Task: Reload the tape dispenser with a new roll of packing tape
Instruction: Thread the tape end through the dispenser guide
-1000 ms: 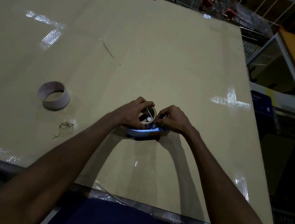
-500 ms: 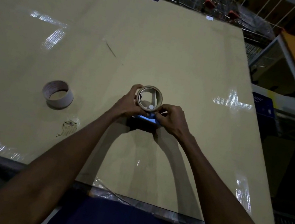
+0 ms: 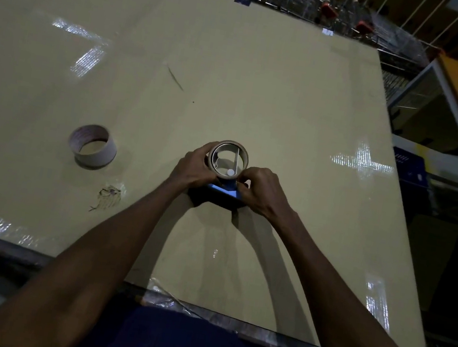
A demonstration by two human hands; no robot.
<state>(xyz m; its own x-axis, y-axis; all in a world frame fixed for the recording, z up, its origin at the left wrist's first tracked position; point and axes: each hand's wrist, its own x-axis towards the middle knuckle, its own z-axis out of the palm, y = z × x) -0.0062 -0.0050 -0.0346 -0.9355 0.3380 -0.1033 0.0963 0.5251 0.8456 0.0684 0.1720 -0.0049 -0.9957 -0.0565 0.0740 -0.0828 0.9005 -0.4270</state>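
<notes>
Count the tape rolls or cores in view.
2. One roll is gripped between the left hand and right hand above the blue dispenser; one cardboard core lies alone to the left.

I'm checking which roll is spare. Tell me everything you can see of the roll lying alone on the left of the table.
The loose roll is a pale ring, cardboard-like inside, with a whitish outer band and faint reddish print along its rim. It looks nearly bare, more core than tape, though the dim light leaves that uncertain. It lies flat on the beige table, open end up, casting a small shadow. Nothing touches it; both hands are off to its right.
</notes>
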